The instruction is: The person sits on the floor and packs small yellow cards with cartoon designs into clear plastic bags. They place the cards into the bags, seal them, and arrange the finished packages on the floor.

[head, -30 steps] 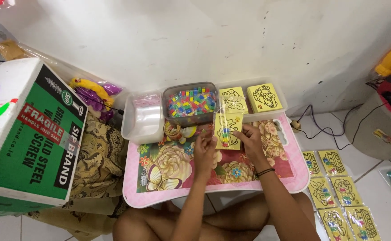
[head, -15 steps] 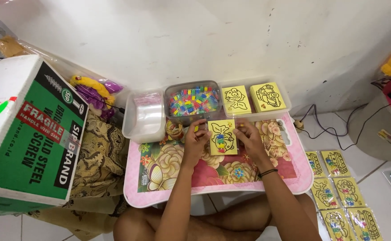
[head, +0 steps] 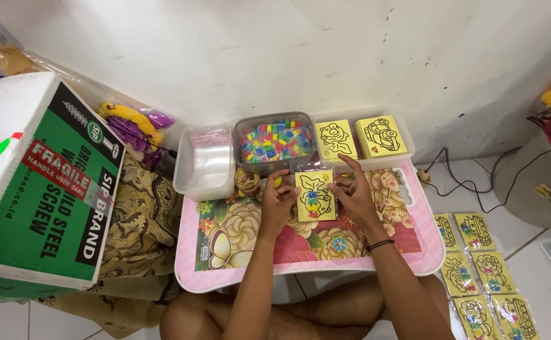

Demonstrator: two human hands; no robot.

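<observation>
**Two hands, one yellow card**

Both hands — left hand [head: 280, 198] and right hand [head: 351, 194] — have a grip on the yellow card [head: 314, 196], one each side. It sits on the pink flower table [head: 414, 249], just in front of the tub of bright beads [head: 274, 141].

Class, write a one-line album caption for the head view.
Left hand and right hand hold a yellow picture card over a floral lap table, near a tub of coloured beads.

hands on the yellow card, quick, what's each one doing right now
Left hand: closed on the left edge of the bagged yellow picture card.
Right hand: gripping the card's right edge, index finger raised.
</observation>
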